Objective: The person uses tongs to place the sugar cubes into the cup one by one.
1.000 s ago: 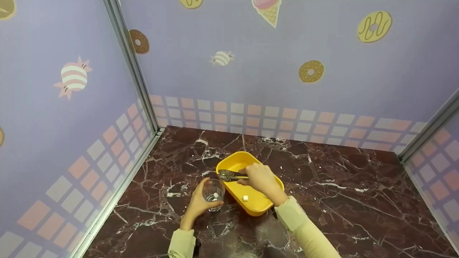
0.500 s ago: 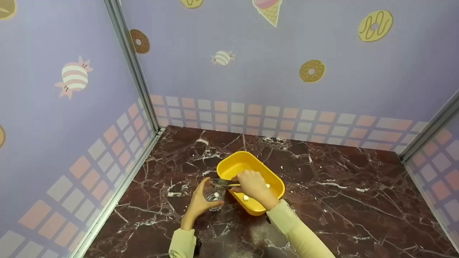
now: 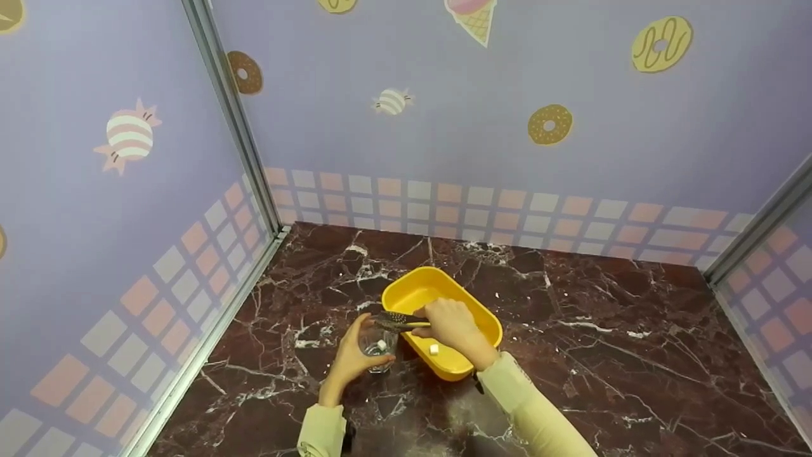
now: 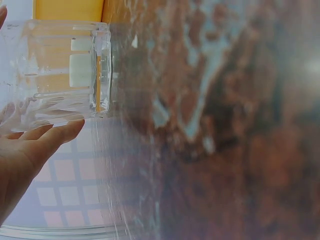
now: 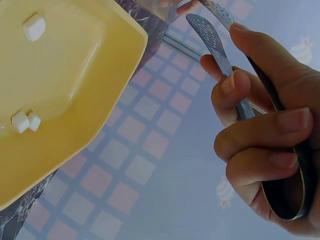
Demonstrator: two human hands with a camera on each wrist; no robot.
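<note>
Tongs (image 3: 398, 317) in right hand (image 3: 451, 325) near glass (image 3: 379, 355) in left hand (image 3: 349, 358)

Head view: from above, well back, facing forward and down over the marbled tabletop (image 3: 609, 355). Left wrist view: low, turned sideways, close to the glass (image 4: 52, 82). Right wrist view: tilted, close to the tongs (image 5: 216, 46). All three share the yellow tray (image 5: 87, 95).

Even light fills the head view; glare pales the near table (image 3: 466, 412). From the left wrist, the glass (image 4: 55, 102) is sharper than the blurred table; the right wrist view is dimmer.
</note>
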